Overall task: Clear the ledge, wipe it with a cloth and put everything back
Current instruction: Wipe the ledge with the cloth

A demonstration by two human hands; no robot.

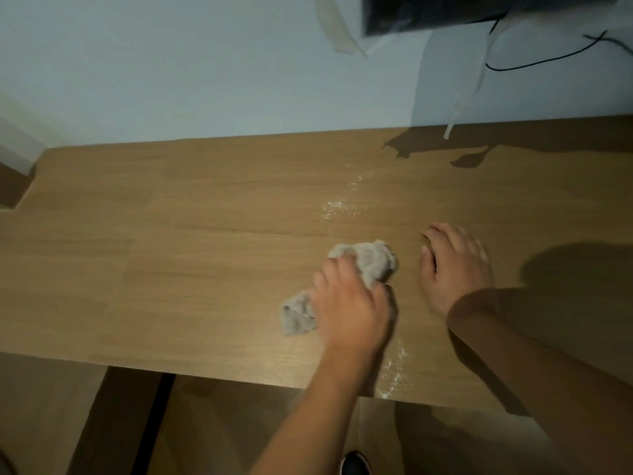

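Note:
A wooden ledge (205, 234) stretches across the view below a pale wall. My left hand (349, 303) grips a crumpled grey cloth (370, 262) and holds it against the wood near the ledge's middle; part of the cloth sticks out at the hand's left. To the right, my right hand (455, 265) rests flat on the ledge with its fingers spread, holding nothing. White dust lies on the wood beyond the cloth (339, 204) and near the front edge (397, 368).
A dark screen (445, 12) hangs on the wall at the top right, with a black cable (548, 60) and a pale strap (459, 108) hanging below it. The ledge's front edge runs just behind my forearms. A dark shoe (356, 464) shows on the floor below.

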